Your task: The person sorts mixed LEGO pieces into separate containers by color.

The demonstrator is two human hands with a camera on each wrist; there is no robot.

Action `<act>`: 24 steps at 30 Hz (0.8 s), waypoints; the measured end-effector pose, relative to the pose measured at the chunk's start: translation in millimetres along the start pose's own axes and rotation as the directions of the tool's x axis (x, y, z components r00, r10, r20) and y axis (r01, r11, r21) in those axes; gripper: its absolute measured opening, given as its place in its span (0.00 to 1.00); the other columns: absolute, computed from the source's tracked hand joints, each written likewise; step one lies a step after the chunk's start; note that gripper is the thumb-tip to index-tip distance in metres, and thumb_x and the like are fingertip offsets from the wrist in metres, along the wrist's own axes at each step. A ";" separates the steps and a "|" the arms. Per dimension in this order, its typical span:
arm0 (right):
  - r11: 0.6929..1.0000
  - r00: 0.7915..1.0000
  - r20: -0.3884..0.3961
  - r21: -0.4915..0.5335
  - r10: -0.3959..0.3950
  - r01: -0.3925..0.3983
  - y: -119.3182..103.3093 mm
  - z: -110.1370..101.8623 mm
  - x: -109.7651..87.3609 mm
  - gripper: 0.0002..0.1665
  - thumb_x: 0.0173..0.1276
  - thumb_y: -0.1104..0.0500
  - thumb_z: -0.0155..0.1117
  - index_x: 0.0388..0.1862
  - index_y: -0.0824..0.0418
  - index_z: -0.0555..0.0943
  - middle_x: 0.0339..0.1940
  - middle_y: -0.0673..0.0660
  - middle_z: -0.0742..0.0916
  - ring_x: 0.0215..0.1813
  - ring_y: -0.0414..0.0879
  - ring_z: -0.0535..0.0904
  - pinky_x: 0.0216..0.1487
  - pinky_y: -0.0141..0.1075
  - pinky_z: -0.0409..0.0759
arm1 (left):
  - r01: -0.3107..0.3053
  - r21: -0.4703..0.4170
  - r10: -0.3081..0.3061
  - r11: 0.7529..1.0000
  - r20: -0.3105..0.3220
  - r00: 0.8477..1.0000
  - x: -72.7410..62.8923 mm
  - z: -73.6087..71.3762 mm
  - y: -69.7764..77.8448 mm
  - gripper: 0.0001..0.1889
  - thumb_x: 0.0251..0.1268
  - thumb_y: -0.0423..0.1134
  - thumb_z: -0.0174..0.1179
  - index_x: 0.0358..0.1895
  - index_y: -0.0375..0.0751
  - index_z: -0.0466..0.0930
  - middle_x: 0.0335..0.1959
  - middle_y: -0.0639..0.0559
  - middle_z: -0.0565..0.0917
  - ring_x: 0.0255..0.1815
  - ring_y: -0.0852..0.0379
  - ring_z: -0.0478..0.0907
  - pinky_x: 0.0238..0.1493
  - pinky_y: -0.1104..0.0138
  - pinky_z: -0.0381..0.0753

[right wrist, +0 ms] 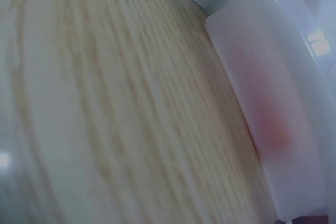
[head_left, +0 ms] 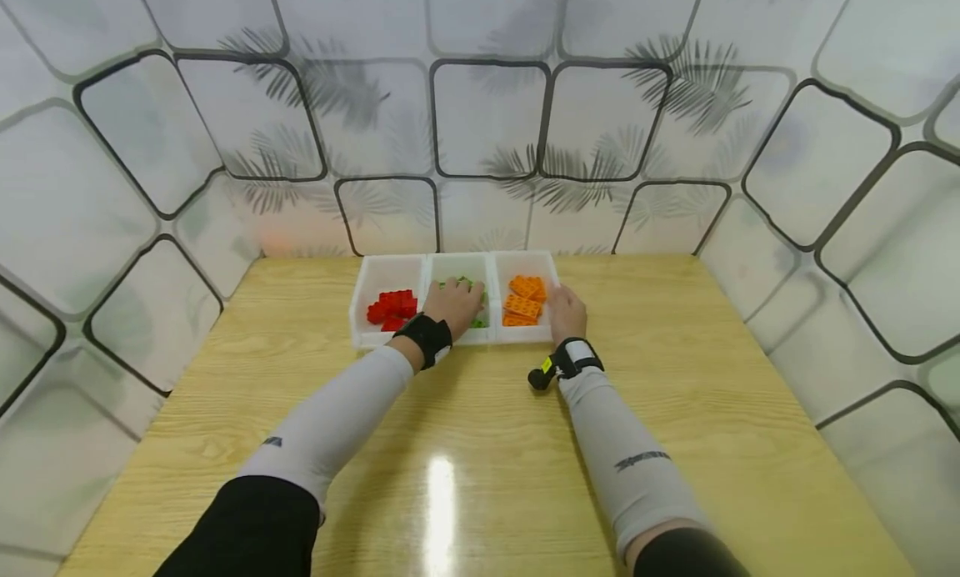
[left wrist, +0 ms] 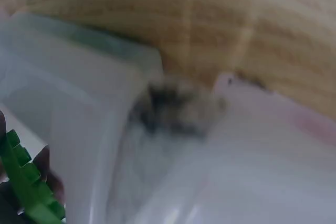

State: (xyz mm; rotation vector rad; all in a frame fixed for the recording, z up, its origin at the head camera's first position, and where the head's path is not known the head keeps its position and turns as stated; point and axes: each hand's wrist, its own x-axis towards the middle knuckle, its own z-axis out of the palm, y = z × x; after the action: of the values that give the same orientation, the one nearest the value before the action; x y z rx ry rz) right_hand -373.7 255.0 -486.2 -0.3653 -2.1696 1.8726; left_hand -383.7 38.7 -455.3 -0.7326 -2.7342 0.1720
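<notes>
A white three-part tray (head_left: 521, 335) holds red toy bricks (head_left: 392, 308) in its left part, green ones (head_left: 478, 321) in the middle and orange ones (head_left: 522, 303) on the right. My left hand (head_left: 453, 304) reaches into the middle part, covering many of the green bricks. In the left wrist view, its dark fingertips pinch a studded green brick (left wrist: 31, 182) at the lower left edge. My right hand (head_left: 567, 314) grips the outer right wall of the tray; its fingertips are partly hidden. The right wrist view mostly shows the tray's pale side (right wrist: 262, 103).
The tray stands toward the back of a light wooden table (head_left: 487, 427). A patterned curtain (head_left: 487, 118) rises behind the table and along both sides. Wrist straps and a small black camera (head_left: 538, 378) sit on the wrists.
</notes>
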 end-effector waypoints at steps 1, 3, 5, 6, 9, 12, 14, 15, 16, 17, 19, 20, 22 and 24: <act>1.000 1.000 0.005 -0.001 -0.004 0.004 0.0 0.6 0.3 0.26 0.77 0.46 0.48 0.55 0.65 0.79 0.52 0.64 0.82 0.51 0.52 0.73 0.59 0.46 0.70 | 0.004 -0.001 -0.004 1.000 0.008 1.000 -0.2 1.3 0.4 0.17 0.73 0.50 0.56 0.55 0.43 0.74 0.48 0.45 0.82 0.50 0.43 0.78 0.47 0.50 0.78; 1.000 1.000 0.012 -0.010 -0.007 0.007 0.5 1.3 0.5 0.27 0.77 0.46 0.47 0.60 0.62 0.79 0.56 0.64 0.82 0.55 0.53 0.75 0.63 0.47 0.70 | 0.008 -0.016 -0.008 1.000 0.026 1.000 -1.4 2.9 0.9 0.18 0.73 0.49 0.56 0.58 0.43 0.73 0.53 0.45 0.80 0.55 0.43 0.76 0.52 0.48 0.77; 0.999 1.000 0.015 -0.030 -0.013 0.013 1.2 1.9 0.5 0.27 0.78 0.46 0.45 0.65 0.59 0.77 0.60 0.62 0.82 0.61 0.53 0.75 0.66 0.47 0.70 | 0.012 -0.029 -0.011 1.000 0.036 0.999 -3.2 4.7 0.4 0.18 0.74 0.47 0.55 0.59 0.43 0.73 0.55 0.44 0.79 0.58 0.43 0.74 0.54 0.48 0.76; 0.999 1.000 0.017 -0.038 -0.014 0.015 1.5 2.2 0.5 0.27 0.79 0.46 0.44 0.66 0.58 0.76 0.61 0.61 0.82 0.63 0.53 0.75 0.67 0.47 0.69 | 0.014 -0.033 -0.013 0.999 0.038 0.999 -4.1 5.6 -0.2 0.17 0.74 0.47 0.55 0.59 0.43 0.73 0.56 0.44 0.78 0.59 0.43 0.73 0.56 0.48 0.75; 0.999 0.999 0.028 -0.047 -0.021 0.023 1.5 2.6 0.7 0.27 0.79 0.47 0.43 0.66 0.59 0.76 0.61 0.61 0.82 0.63 0.53 0.75 0.67 0.46 0.69 | 0.018 -0.047 -0.016 0.999 0.038 0.999 -6.0 6.7 -1.5 0.17 0.74 0.46 0.55 0.59 0.44 0.74 0.57 0.44 0.77 0.61 0.43 0.72 0.58 0.47 0.73; 0.999 0.999 0.027 -0.028 -0.018 0.019 0.4 2.6 1.2 0.27 0.79 0.47 0.43 0.64 0.61 0.77 0.58 0.63 0.82 0.59 0.53 0.75 0.66 0.47 0.70 | 0.010 -0.038 -0.009 0.999 0.035 0.999 -6.3 7.3 -1.8 0.17 0.74 0.47 0.55 0.59 0.46 0.74 0.57 0.45 0.76 0.62 0.44 0.71 0.60 0.47 0.71; 1.000 1.000 0.020 -0.022 -0.019 0.020 -0.1 2.7 2.1 0.27 0.79 0.47 0.44 0.62 0.62 0.78 0.56 0.64 0.82 0.55 0.52 0.75 0.64 0.46 0.70 | 0.002 -0.025 -0.001 1.000 0.031 1.000 -6.4 7.4 -1.5 0.17 0.74 0.48 0.55 0.60 0.47 0.74 0.57 0.45 0.76 0.63 0.45 0.69 0.61 0.46 0.69; 0.999 1.000 0.018 -0.024 -0.020 0.021 -0.1 2.7 2.7 0.27 0.79 0.47 0.43 0.61 0.63 0.78 0.55 0.64 0.82 0.55 0.52 0.75 0.63 0.46 0.70 | -0.004 -0.014 0.004 1.000 0.024 1.000 -6.4 7.7 -1.5 0.17 0.74 0.49 0.55 0.60 0.47 0.74 0.58 0.45 0.75 0.64 0.45 0.69 0.62 0.45 0.68; 0.999 1.000 0.016 -0.024 -0.021 0.021 -0.3 2.6 3.7 0.27 0.79 0.47 0.43 0.60 0.64 0.78 0.54 0.64 0.82 0.53 0.52 0.74 0.62 0.45 0.70 | -0.011 -0.005 0.011 1.000 0.019 1.000 -6.1 7.3 -1.4 0.18 0.74 0.50 0.54 0.60 0.47 0.74 0.58 0.45 0.75 0.64 0.45 0.69 0.64 0.45 0.67; 0.999 1.000 0.018 -0.026 -0.023 0.024 -0.4 2.4 4.8 0.27 0.79 0.48 0.43 0.58 0.65 0.78 0.52 0.65 0.82 0.52 0.52 0.74 0.60 0.45 0.70 | -0.018 0.002 0.018 1.000 0.009 1.000 -5.8 6.8 -1.4 0.18 0.74 0.50 0.54 0.60 0.47 0.74 0.59 0.45 0.75 0.65 0.45 0.68 0.65 0.45 0.66; 0.999 1.000 0.017 -0.036 -0.024 0.024 -0.4 1.4 7.3 0.26 0.79 0.48 0.42 0.56 0.66 0.78 0.49 0.64 0.81 0.49 0.52 0.73 0.57 0.44 0.70 | -0.037 0.015 0.037 0.999 -0.003 0.999 -4.9 5.3 -1.5 0.19 0.74 0.51 0.53 0.61 0.48 0.74 0.60 0.46 0.75 0.67 0.45 0.68 0.67 0.45 0.64; 0.999 1.000 0.016 -0.046 -0.023 0.024 -0.4 0.5 8.5 0.27 0.79 0.47 0.42 0.56 0.66 0.78 0.49 0.64 0.81 0.48 0.52 0.73 0.56 0.43 0.69 | -0.046 0.021 0.046 0.999 -0.006 0.999 -4.3 4.3 -1.6 0.19 0.75 0.51 0.53 0.62 0.48 0.74 0.61 0.45 0.74 0.68 0.45 0.67 0.69 0.45 0.63; 0.997 1.000 0.011 -0.074 -0.022 0.023 -0.1 -1.6 12.3 0.27 0.79 0.47 0.42 0.54 0.66 0.78 0.46 0.62 0.80 0.46 0.51 0.72 0.54 0.42 0.69 | -0.061 0.020 0.061 0.998 0.002 0.998 -2.6 2.9 -2.5 0.21 0.76 0.52 0.50 0.64 0.47 0.73 0.65 0.45 0.73 0.71 0.45 0.64 0.71 0.45 0.60; 0.994 1.000 0.007 -0.105 -0.018 0.018 0.5 -4.6 16.1 0.27 0.79 0.47 0.40 0.53 0.65 0.78 0.44 0.60 0.80 0.46 0.50 0.72 0.53 0.42 0.69 | -0.064 0.005 0.064 0.998 0.027 0.998 -0.5 1.9 -4.8 0.23 0.77 0.53 0.47 0.67 0.47 0.70 0.70 0.44 0.69 0.75 0.44 0.59 0.73 0.45 0.57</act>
State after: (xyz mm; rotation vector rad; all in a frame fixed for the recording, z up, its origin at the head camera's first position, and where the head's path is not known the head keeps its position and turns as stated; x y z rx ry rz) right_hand -387.2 264.9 -485.5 -0.3597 -2.2738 1.7562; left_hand -386.1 34.2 -456.4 -0.8227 -2.7359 0.2049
